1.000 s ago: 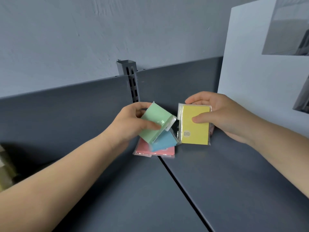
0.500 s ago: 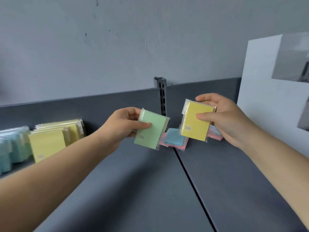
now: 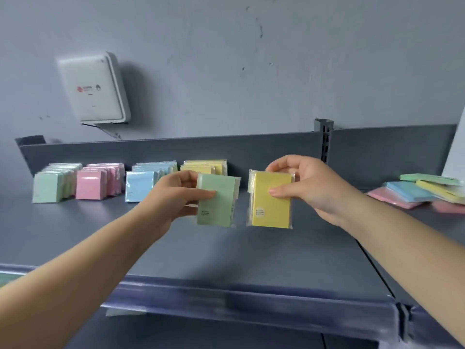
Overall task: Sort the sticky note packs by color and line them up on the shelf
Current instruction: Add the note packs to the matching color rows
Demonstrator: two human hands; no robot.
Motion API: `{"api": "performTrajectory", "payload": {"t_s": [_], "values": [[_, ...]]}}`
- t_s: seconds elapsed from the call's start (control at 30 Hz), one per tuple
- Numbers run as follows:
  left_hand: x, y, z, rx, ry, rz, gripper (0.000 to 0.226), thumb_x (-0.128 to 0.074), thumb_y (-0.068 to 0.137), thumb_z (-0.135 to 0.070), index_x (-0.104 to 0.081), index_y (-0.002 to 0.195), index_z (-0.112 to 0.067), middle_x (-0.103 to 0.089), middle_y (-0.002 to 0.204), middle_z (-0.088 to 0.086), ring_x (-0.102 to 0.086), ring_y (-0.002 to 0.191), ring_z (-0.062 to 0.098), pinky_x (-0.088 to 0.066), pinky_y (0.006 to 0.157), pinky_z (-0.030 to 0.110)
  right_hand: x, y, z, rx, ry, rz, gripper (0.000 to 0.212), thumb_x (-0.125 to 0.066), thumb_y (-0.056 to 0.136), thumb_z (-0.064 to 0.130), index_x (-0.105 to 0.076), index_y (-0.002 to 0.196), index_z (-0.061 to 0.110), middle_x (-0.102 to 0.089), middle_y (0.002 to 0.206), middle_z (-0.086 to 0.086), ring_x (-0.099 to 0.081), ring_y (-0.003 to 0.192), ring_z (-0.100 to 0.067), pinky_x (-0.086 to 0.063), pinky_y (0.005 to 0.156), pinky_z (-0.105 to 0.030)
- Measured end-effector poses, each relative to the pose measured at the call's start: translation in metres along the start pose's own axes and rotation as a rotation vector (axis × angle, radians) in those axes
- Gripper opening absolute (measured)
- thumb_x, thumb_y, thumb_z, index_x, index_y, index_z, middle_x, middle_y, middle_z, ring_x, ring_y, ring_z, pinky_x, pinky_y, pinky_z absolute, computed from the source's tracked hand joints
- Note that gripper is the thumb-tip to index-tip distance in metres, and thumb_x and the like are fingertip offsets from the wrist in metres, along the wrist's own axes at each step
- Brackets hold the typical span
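Mid-carry, by the look of it: two packs in hand, neither yet placed. Left hand (image 3: 173,197) pinching an upright green pack (image 3: 217,200) between thumb and curled fingers; right hand (image 3: 309,190) likewise gripping a yellow pack (image 3: 271,200), both held above the shelf (image 3: 226,250). Further back, sorted rows against the rear wall: green row (image 3: 54,182), pink row (image 3: 99,180), blue row (image 3: 148,178), yellow row (image 3: 205,167). Far right, an unsorted pile (image 3: 417,191) (several colours, lying flat). Next, probably: green far left, yellow close behind, each stood at its row's front.
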State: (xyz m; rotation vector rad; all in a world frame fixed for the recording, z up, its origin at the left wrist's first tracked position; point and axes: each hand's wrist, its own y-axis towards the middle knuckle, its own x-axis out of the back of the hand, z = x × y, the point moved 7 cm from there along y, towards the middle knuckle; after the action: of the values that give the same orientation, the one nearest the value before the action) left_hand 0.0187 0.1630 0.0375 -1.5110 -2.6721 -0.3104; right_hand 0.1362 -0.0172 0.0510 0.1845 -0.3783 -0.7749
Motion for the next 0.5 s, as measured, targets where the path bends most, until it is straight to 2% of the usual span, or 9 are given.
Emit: {"api": "performTrajectory", "payload": {"t_s": [0.17,0.37,0.5], "values": [[0.057,-0.021,0.008,-0.018,-0.005,-0.082,0.018,-0.065,0.079,0.006,-0.06,0.084,-0.01,-0.072,0.074,-0.004,-0.069,0.066,0.011,-0.057,0.056,0.021,-0.055,0.004,0.008,-0.001,0.032,0.035,0.03,-0.072,0.073,-0.004,-0.063,0.086,0.022,-0.065,0.09,0.003,-0.061,0.085,-0.014,-0.051,0.086,-0.029],[0.108,-0.033,0.019,-0.016,0.003,-0.107,0.017,-0.067,0.078,0.003,-0.059,0.083,-0.01,-0.072,0.076,-0.003,-0.07,0.071,0.012,-0.056,0.056,0.022,-0.105,0.011,0.013,-0.025,0.043,0.002,0.032,-0.072,0.073,-0.006,-0.062,0.087,0.02,-0.064,0.087,0.005,-0.061,0.077,-0.01,-0.052,0.078,-0.024],[0.138,-0.036,0.023,-0.018,0.01,-0.094,0.016,-0.067,0.079,0.0,-0.059,0.09,-0.008,-0.07,0.087,0.002,-0.068,0.08,0.016,-0.057,0.061,0.024,-0.137,0.017,0.017,-0.041,0.034,-0.026,0.032,-0.072,0.073,-0.008,-0.062,0.086,0.02,-0.064,0.088,0.002,-0.061,0.076,-0.011,-0.052,0.078,-0.023]]}}
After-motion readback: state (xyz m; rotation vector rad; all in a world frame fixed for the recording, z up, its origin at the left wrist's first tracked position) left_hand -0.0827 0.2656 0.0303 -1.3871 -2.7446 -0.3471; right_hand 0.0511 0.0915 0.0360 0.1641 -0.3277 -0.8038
